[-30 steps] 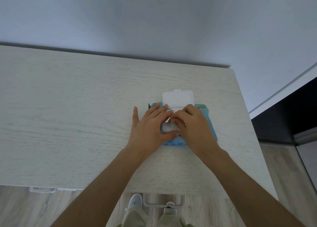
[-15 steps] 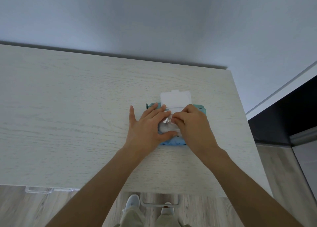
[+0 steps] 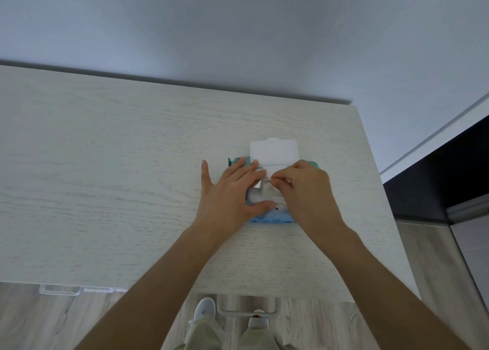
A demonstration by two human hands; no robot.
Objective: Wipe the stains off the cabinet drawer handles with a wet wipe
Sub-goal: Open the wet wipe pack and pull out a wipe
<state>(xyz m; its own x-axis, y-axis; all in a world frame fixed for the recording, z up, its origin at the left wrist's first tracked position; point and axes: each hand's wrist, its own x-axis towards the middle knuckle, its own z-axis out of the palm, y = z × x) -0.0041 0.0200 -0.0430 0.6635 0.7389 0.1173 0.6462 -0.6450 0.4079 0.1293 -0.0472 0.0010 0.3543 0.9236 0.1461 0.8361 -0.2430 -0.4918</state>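
Note:
A blue pack of wet wipes (image 3: 270, 218) lies on the pale wooden cabinet top (image 3: 105, 177), its white lid (image 3: 274, 152) flipped open toward the wall. My left hand (image 3: 230, 193) presses flat on the pack's left side, fingers spread. My right hand (image 3: 307, 188) pinches a white wet wipe (image 3: 260, 191) at the pack's opening with thumb and fingertips. Two drawer handles stick out below the cabinet's front edge: a clear one (image 3: 59, 290) at the left and a pale one (image 3: 247, 310) in the middle.
A grey wall stands behind the cabinet. To the right are a dark opening (image 3: 449, 177) and wood-look floor (image 3: 436, 270). My legs and white shoes (image 3: 205, 307) show under the front edge.
My right hand has lifted slightly, drawing the wipe a little out of the opening. My left hand stays pressed on the pack.

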